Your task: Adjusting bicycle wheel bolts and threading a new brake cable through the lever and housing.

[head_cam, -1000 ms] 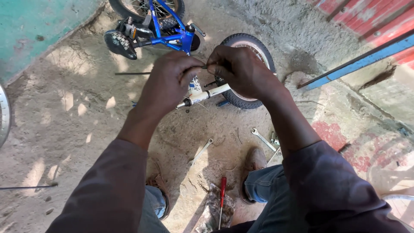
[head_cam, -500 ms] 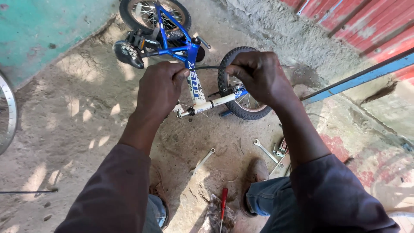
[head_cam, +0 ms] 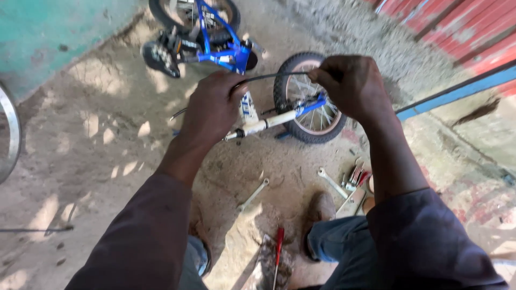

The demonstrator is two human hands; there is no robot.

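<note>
Cable (head_cam: 279, 76), thin and black, spans between both hands above the small blue bike (head_cam: 226, 51) lying on the dirt floor. Left hand (head_cam: 212, 107) and right hand (head_cam: 349, 86) each pinch an end, keeping it taut. Wrenches (head_cam: 333, 182) lie near the shoe.

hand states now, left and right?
Left hand: closed on one end of the thin black cable.
Right hand: closed, pinching the cable's other end.
</note>
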